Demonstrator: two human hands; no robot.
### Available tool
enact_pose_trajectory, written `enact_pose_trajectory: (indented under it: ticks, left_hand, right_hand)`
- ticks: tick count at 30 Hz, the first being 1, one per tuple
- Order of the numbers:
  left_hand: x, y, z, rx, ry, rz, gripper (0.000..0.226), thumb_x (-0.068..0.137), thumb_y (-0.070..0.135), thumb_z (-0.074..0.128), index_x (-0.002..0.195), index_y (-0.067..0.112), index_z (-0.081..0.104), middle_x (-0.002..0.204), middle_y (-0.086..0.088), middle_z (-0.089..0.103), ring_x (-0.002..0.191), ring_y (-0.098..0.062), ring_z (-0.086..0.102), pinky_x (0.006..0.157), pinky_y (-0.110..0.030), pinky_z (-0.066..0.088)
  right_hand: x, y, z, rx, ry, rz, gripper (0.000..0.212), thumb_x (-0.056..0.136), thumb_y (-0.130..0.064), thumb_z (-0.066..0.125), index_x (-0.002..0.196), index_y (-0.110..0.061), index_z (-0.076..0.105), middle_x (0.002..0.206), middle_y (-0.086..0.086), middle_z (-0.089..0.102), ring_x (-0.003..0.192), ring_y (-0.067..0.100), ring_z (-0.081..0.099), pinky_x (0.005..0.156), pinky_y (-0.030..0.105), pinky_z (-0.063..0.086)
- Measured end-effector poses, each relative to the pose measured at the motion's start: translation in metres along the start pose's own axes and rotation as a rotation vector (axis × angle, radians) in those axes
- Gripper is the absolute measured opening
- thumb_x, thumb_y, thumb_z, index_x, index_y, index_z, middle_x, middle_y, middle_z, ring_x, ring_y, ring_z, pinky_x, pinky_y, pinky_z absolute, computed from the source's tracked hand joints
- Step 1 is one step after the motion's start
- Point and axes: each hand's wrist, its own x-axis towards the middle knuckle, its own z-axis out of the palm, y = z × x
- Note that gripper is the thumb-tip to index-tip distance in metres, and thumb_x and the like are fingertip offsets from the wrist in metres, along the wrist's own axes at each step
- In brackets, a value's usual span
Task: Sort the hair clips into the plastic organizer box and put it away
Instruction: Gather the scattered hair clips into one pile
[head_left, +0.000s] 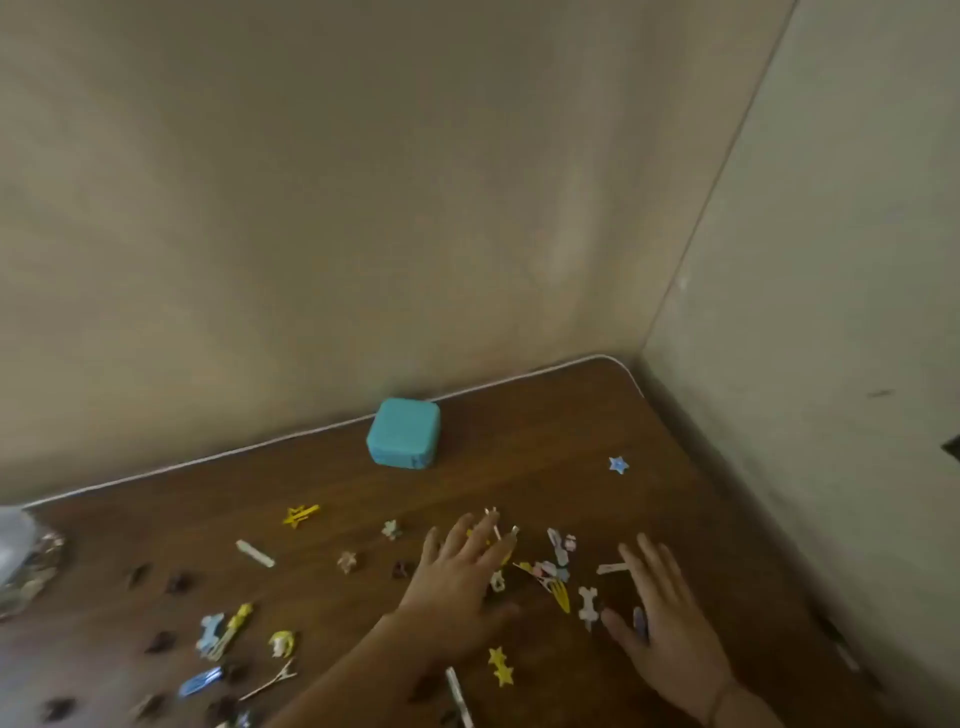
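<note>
Two hands lie flat on a brown table (545, 441) set into a corner between two pale walls. The left hand (457, 577) has its fingers straight and spread, palm down over a heap of clips (550, 569); the right hand (662, 618) is likewise palm down with fingers straight and apart, just right of that heap. Neither hand grips anything that can be made out, though the blur hides what lies under the palms.

A teal box (404, 434), lid shut, stands beyond the heap, against the back wall. Right of the box, well apart from it, lies a blue star clip (618, 464). Nearer than the box and to its left lies a yellow star clip (300, 514), and nearer again a white bar clip (254, 553). More clips are scattered further left of the heap: yellow, blue and white ones, and several small dark ones, too blurred to tell apart. A pair of yellow stars (501, 666) lies between the two forearms. Far left of the box, at the table's edge, sits something clear and crinkled (23, 561).
</note>
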Motion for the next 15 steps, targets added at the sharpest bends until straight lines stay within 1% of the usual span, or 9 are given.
enact_pose_trajectory:
  ticks: [2, 4, 6, 8, 9, 12, 13, 15]
  left_hand:
    - [0.015, 0.001, 0.011, 0.046, 0.022, -0.026, 0.078, 0.092, 0.066, 0.039, 0.155, 0.042, 0.0, 0.163, 0.012, -0.02, 0.15, -0.021, -0.02, 0.118, -0.054, -0.01]
    - [0.027, -0.007, 0.02, 0.045, 0.085, -0.079, 0.078, 0.091, 0.071, 0.033, 0.155, 0.044, -0.003, 0.16, 0.015, -0.024, 0.148, -0.018, -0.024, 0.118, -0.054, -0.011]
    - [0.037, -0.013, 0.028, 0.036, 0.078, -0.08, 0.077, 0.09, 0.075, 0.026, 0.154, 0.044, -0.004, 0.157, 0.016, -0.026, 0.146, -0.016, -0.026, 0.119, -0.052, -0.012]
    - [0.036, -0.019, 0.038, 0.089, 0.083, -0.024, 0.077, 0.09, 0.075, 0.023, 0.155, 0.043, 0.0, 0.158, 0.016, -0.024, 0.147, -0.013, -0.026, 0.12, -0.05, -0.012]
    - [0.033, -0.02, 0.043, 0.099, 0.089, 0.021, 0.077, 0.09, 0.075, 0.024, 0.156, 0.042, 0.002, 0.16, 0.017, -0.02, 0.147, -0.011, -0.025, 0.12, -0.049, -0.011]
    - [0.014, -0.021, 0.059, 0.076, 0.086, 0.141, 0.074, 0.091, 0.074, 0.027, 0.156, 0.041, 0.012, 0.163, 0.019, -0.004, 0.149, -0.005, -0.019, 0.121, -0.041, -0.009]
    - [0.006, -0.023, 0.065, 0.07, 0.109, 0.181, 0.072, 0.092, 0.074, 0.029, 0.155, 0.041, 0.017, 0.163, 0.018, 0.006, 0.15, -0.007, -0.011, 0.12, -0.04, -0.005]
    - [-0.008, -0.028, 0.077, 0.065, 0.127, 0.24, 0.068, 0.093, 0.071, 0.037, 0.153, 0.04, 0.028, 0.159, 0.014, 0.028, 0.151, -0.014, 0.013, 0.118, -0.041, 0.009]
  right_hand:
    - [0.005, 0.009, 0.017, -0.065, 0.007, -0.029, 0.095, 0.07, -0.085, -0.005, 0.151, -0.034, -0.01, 0.158, -0.009, -0.022, 0.146, 0.015, -0.019, 0.12, 0.036, 0.003]
    - [0.015, 0.01, 0.031, -0.093, 0.042, -0.061, 0.092, 0.074, -0.084, -0.009, 0.15, -0.033, -0.012, 0.157, -0.009, -0.024, 0.144, 0.014, -0.023, 0.12, 0.035, -0.003]
    - [0.024, 0.004, 0.041, -0.092, 0.072, -0.124, 0.085, 0.081, -0.08, -0.002, 0.152, -0.033, -0.007, 0.158, -0.01, -0.02, 0.144, 0.013, -0.024, 0.12, 0.035, -0.005]
    - [0.023, -0.006, 0.049, -0.083, 0.065, -0.229, 0.079, 0.089, -0.075, 0.011, 0.153, -0.031, 0.002, 0.16, -0.009, -0.012, 0.146, 0.014, -0.019, 0.118, 0.037, -0.002]
    - [0.02, -0.014, 0.056, -0.104, 0.059, -0.29, 0.076, 0.091, -0.072, 0.017, 0.153, -0.029, 0.008, 0.161, -0.008, -0.007, 0.148, 0.016, -0.013, 0.116, 0.038, 0.002]
    - [0.002, -0.034, 0.08, -0.169, 0.075, -0.456, 0.07, 0.092, -0.066, 0.031, 0.148, -0.024, 0.031, 0.161, -0.001, 0.016, 0.147, 0.024, 0.016, 0.11, 0.039, 0.017]
    - [-0.003, -0.037, 0.088, -0.166, 0.087, -0.491, 0.069, 0.091, -0.066, 0.034, 0.146, -0.024, 0.036, 0.16, 0.0, 0.019, 0.146, 0.024, 0.022, 0.108, 0.039, 0.02]
    - [-0.011, -0.039, 0.095, -0.12, 0.095, -0.534, 0.066, 0.092, -0.065, 0.035, 0.145, -0.026, 0.038, 0.16, -0.002, 0.019, 0.146, 0.022, 0.022, 0.108, 0.04, 0.022]
